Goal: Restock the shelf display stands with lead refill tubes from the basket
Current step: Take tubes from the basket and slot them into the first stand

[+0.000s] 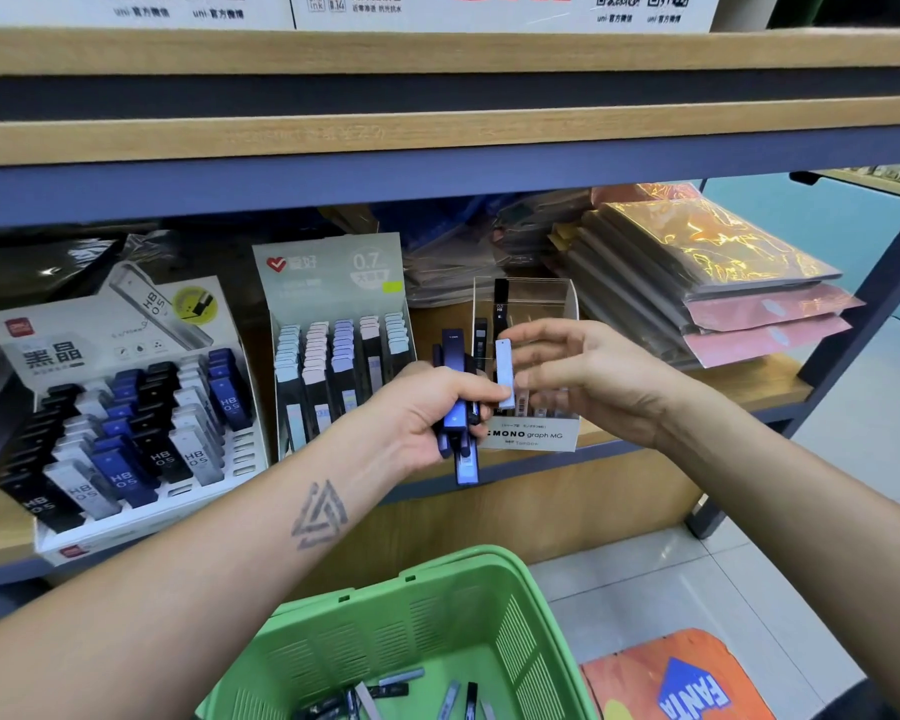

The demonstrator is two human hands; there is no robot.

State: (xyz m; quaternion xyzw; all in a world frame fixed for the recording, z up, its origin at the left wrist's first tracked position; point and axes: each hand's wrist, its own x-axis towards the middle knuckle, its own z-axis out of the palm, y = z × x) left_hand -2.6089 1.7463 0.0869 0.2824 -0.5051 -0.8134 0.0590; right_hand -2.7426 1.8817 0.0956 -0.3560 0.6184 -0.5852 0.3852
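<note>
- At the far left of the wooden shelf (739, 402), a white display stand (126, 407) marked HB 0.5 is seen, filled with rows of black, blue and grey lead refill tubes.
- Just to its right, a grey-green stand (333, 335) marked 0.7 is set, with pastel-capped tubes ranked in five columns.
- The left hand (427, 413) is held in front of the shelf edge, between the 0.7 stand and the next one; its fingers are curled tightly round a bundle of blue and dark tubes (457, 407), which stick out above and below the fist.
- A single pale lilac tube (505, 374) is held upright between the two hands; it is touched by the left thumb at its lower end and by the fingertips of the right hand (588, 376), whose fingers are loosely bent about it.
- Directly behind the hands, a clear-walled stand (528, 433) labelled MONO graph MG is placed; one black tube (501, 298) stands upright at its back, and a few more are seen inside it.
- To the right on the shelf, a stack of wrapped packets (707, 283), gold and pink, is laid at a slant.
- Below, in the foreground, a green plastic basket (437, 615) is seen, with loose tubes (385, 693) lying on its bottom.
- At lower right on the tiled floor, an orange mat (671, 678) is partly shown.
</note>
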